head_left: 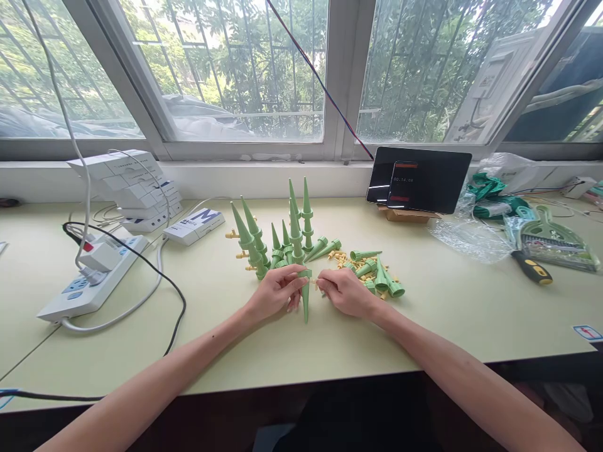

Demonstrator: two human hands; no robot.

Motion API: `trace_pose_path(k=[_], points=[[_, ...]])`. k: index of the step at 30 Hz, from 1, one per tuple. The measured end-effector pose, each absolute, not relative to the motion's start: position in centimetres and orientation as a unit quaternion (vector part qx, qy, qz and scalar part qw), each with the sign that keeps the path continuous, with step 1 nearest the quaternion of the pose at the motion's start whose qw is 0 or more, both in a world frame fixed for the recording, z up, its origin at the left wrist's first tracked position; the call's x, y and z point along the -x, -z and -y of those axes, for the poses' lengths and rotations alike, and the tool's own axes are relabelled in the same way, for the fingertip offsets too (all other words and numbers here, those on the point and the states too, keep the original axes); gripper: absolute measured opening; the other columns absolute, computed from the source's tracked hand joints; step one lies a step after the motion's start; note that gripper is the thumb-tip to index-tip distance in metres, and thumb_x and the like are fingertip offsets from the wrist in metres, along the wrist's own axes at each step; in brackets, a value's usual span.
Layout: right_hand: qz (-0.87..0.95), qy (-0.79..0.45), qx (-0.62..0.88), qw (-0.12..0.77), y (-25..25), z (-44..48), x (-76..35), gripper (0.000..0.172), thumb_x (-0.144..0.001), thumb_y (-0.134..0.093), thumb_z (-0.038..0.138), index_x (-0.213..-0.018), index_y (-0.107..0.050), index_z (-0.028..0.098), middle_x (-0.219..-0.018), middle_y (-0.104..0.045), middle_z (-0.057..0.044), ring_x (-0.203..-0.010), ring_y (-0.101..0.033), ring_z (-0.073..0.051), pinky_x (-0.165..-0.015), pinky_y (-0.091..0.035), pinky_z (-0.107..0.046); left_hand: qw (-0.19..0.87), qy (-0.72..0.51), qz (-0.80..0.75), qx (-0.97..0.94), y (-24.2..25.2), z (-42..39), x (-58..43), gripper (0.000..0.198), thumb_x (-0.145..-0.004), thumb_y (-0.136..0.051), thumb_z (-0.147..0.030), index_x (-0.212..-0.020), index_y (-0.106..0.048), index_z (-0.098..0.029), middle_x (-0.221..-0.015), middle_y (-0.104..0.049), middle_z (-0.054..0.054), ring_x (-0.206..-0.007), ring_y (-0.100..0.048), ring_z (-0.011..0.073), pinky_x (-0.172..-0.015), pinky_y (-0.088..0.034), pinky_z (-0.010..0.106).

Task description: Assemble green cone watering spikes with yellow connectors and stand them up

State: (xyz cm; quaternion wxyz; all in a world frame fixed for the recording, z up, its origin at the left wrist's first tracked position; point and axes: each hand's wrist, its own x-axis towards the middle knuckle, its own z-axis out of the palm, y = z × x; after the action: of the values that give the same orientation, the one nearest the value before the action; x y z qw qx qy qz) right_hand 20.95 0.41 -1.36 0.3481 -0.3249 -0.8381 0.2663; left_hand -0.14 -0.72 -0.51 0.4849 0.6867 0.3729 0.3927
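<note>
My left hand [276, 292] pinches a green cone-shaped spike [306, 301] by its wide end, tip pointing down toward me. My right hand [345, 292] is closed on a small tan valve piece [315, 284] held against the spike's top. Behind my hands stand several upright green spikes [296, 229], some with tan valves on their sides. To the right lies a loose heap of green spikes [379, 276] and small tan valves [338, 256] on the pale green table [226, 339].
A white power strip [89, 276] with plugs and cables lies at left, with stacked white boxes [127, 188] behind it. A dark tablet [419, 179] leans at the windowsill. Plastic bags, a green brush and dustpan [551, 242] and a screwdriver [532, 268] lie at right.
</note>
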Motion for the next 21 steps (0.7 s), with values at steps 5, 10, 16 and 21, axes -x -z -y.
trace_pose_path(k=[5, 10, 16, 21], points=[[0.83, -0.281, 0.328, 0.353, 1.11, -0.26, -20.9, 0.027, -0.096, -0.045, 0.019, -0.069, -0.049, 0.018, -0.059, -0.054, 0.002, -0.052, -0.046, -0.009, -0.057, -0.037, -0.022, 0.487, -0.396, -0.373, -0.683, 0.56, 0.78, 0.16, 0.023, -0.091, -0.06, -0.035, -0.104, -0.058, -0.016, -0.053, -0.057, -0.006, -0.038, -0.054, 0.0107, -0.041, -0.045, 0.022], [0.827, -0.282, 0.325, 0.364, 0.87, -0.13, -20.86, 0.027, -0.095, -0.047, 0.018, -0.068, -0.049, 0.018, -0.059, -0.056, 0.002, -0.053, -0.048, -0.01, -0.058, -0.038, -0.022, 0.486, -0.4, -0.377, -0.679, 0.4, 0.88, 0.06, 0.025, -0.091, -0.06, -0.035, -0.105, -0.059, -0.015, -0.053, -0.057, -0.006, -0.038, -0.054, 0.0104, -0.04, -0.045, 0.022], [0.83, -0.265, 0.328, 0.364, 1.25, -0.28, -20.8, 0.024, -0.096, -0.047, 0.021, -0.072, -0.05, 0.018, -0.063, -0.056, 0.001, -0.055, -0.047, -0.011, -0.058, -0.038, -0.023, 0.479, -0.4, -0.377, -0.685, 0.5, 0.85, 0.13, 0.025, -0.091, -0.059, -0.036, -0.105, -0.061, -0.016, -0.051, -0.057, -0.006, -0.039, -0.054, 0.0104, -0.042, -0.045, 0.023], [0.838, -0.261, 0.33, 0.348, 1.44, -0.28, -20.9, 0.026, -0.097, -0.044, 0.021, -0.071, -0.048, 0.019, -0.062, -0.053, 0.002, -0.055, -0.044, -0.01, -0.057, -0.035, -0.023, 0.483, -0.397, -0.374, -0.684, 0.8, 0.74, 0.16, 0.025, -0.091, -0.06, -0.036, -0.105, -0.061, -0.016, -0.052, -0.057, -0.005, -0.039, -0.055, 0.011, -0.04, -0.045, 0.022]])
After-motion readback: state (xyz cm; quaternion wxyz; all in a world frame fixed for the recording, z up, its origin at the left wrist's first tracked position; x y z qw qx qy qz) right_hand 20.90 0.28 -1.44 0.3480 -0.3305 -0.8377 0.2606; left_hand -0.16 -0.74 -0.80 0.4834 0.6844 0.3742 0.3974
